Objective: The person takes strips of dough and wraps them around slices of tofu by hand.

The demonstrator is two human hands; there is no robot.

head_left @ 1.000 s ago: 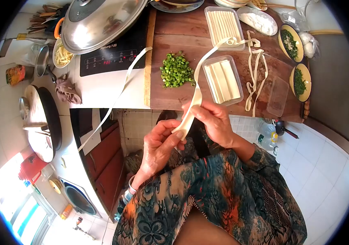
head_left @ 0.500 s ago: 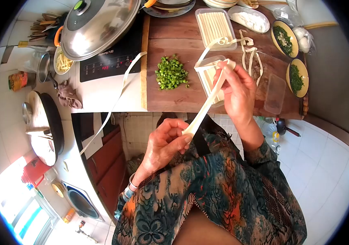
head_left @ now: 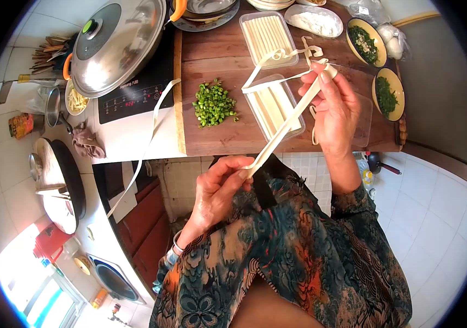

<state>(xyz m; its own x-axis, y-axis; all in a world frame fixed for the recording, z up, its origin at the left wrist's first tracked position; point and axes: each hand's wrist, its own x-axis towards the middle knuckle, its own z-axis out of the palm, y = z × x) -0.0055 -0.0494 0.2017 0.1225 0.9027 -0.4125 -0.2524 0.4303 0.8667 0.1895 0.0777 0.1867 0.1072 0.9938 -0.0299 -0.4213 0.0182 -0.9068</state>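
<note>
A pale strip of noodle dough (head_left: 284, 130) stretches on a slant between my two hands. My left hand (head_left: 217, 188), lower and nearer my body, pinches one end between thumb and fingers. Up at the right, my right hand (head_left: 336, 112) grips the other end, above the front edge of the board. Just left of that hand lies a clear plastic box (head_left: 300, 130) holding flat dough strips (head_left: 269, 106). Thin lengths of dough trail in loops over the board behind my right hand. Another long dough ribbon (head_left: 153, 123) hangs over the counter's edge at the left.
Chopped green pieces (head_left: 214, 104) are heaped on the wooden board (head_left: 206, 60). Behind stand a box of dough sticks (head_left: 268, 38) and a dish of white flour (head_left: 315, 21). Two bowls of greens (head_left: 389, 95) sit right. A lidded pan (head_left: 116, 49) rests on an induction cooker (head_left: 135, 101).
My hands have drawn farther apart, and the dough strip between them is longer and straighter. My right hand has shifted right and the view has turned slightly.
</note>
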